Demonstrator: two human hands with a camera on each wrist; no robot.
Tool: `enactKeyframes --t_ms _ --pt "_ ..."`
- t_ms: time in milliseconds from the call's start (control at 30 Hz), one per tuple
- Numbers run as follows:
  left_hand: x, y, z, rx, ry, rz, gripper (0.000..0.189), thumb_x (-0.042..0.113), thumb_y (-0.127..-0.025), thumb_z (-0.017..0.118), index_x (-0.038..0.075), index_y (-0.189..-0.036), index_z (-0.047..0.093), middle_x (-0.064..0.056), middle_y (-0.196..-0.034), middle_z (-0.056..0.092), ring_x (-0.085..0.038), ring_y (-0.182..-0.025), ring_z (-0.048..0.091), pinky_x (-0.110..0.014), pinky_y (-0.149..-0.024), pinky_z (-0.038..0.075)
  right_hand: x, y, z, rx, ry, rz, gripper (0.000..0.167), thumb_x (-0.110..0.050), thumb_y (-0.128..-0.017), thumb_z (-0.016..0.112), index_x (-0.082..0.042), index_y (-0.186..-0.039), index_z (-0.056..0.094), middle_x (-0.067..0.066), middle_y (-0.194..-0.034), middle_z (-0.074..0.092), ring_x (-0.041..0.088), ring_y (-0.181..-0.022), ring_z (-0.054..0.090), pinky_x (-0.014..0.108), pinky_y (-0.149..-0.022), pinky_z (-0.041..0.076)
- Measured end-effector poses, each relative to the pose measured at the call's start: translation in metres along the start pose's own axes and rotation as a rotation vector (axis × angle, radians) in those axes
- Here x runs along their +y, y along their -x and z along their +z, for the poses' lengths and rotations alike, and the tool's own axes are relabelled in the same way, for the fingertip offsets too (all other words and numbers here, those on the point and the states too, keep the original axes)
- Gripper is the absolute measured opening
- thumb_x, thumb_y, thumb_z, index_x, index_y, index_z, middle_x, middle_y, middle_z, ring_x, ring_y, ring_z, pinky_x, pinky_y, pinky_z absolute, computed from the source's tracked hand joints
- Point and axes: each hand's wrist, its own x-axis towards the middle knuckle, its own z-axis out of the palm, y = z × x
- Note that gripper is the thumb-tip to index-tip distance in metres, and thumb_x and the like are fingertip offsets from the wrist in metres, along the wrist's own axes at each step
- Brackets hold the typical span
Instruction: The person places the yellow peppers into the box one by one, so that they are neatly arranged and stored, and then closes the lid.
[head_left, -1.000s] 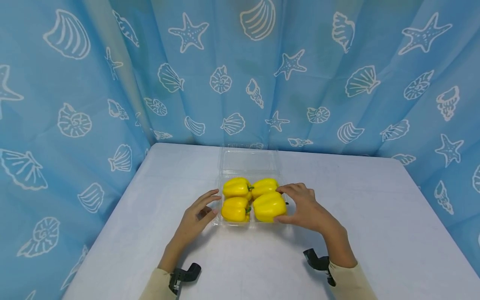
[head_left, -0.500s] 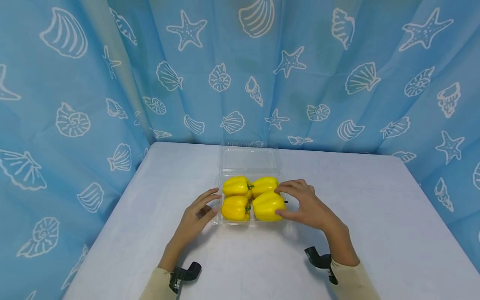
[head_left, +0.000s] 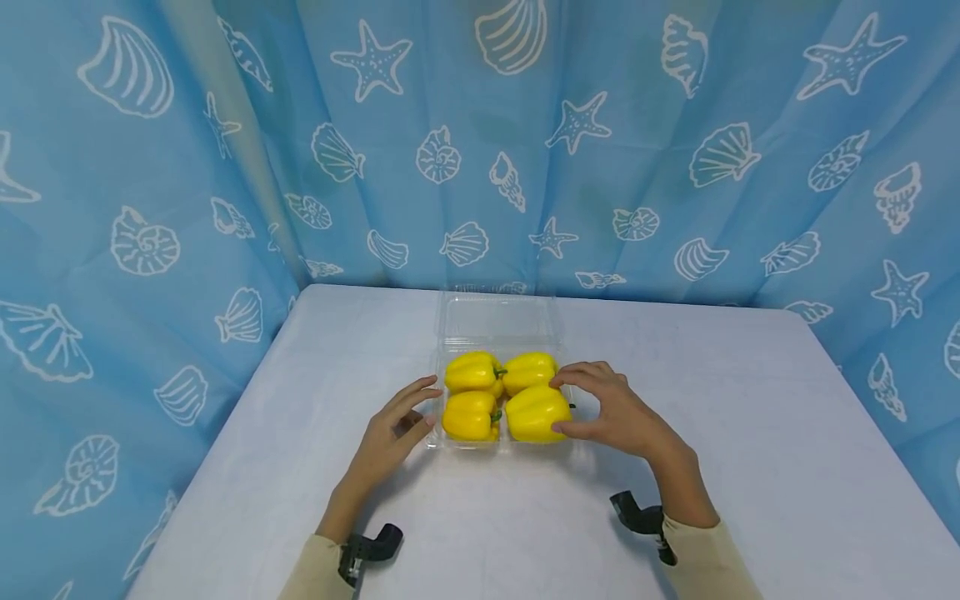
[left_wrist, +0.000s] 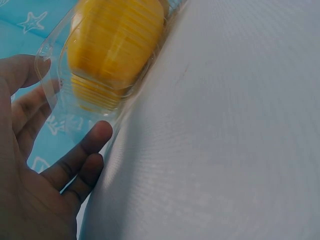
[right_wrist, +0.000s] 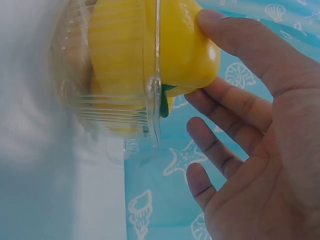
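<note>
Several yellow bell peppers sit in two rows in a clear plastic clamshell container (head_left: pixel 465 448) whose lid (head_left: pixel 498 317) lies folded back behind it. My right hand (head_left: pixel 618 417) holds the front right bell pepper (head_left: pixel 536 414) by its stem end, thumb on the near side and index finger on the far side. In the right wrist view that pepper stands partly above the rim, its green stem (right_wrist: pixel 165 100) toward the palm. My left hand (head_left: pixel 390 433) rests thumb and fingertips, loosely spread, at the container's left edge, beside the front left bell pepper (head_left: pixel 468 417).
A white cloth covers the table (head_left: pixel 750 433). Behind it and along both sides hangs a blue curtain (head_left: pixel 480 200) with white shells and starfish. Black wrist mounts (head_left: pixel 641 517) stick out inward from both wrists.
My right thumb has shifted slightly along the front right bell pepper, and that wrist has moved a little. The left hand and the container stay in place.
</note>
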Motion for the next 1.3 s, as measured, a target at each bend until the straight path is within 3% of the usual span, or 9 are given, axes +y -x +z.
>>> enactKeyframes --t_ms 533,1300 --pt "0.001 0.001 0.001 -0.011 0.006 0.001 0.039 0.013 -0.099 0.064 0.015 -0.137 0.06 0.005 -0.153 0.044 -0.013 -0.086 0.062 -0.028 -0.076 0.054 0.002 0.0 0.004 -0.009 -0.004 0.011 0.055 -0.03 -0.077 0.088 -0.02 -0.126 0.065 0.002 -0.138 0.055 0.029 -0.131 0.04 0.063 -0.106 0.024" --pt "0.0 -0.001 0.001 -0.007 -0.007 -0.012 0.039 0.021 -0.1 0.064 0.023 -0.138 0.06 0.008 -0.153 0.044 -0.014 -0.089 0.062 -0.029 -0.078 0.053 0.01 -0.003 0.008 -0.005 -0.019 -0.001 0.054 -0.036 -0.072 0.091 -0.02 -0.119 0.07 0.0 -0.13 0.06 0.027 -0.126 0.047 0.058 -0.106 0.026"
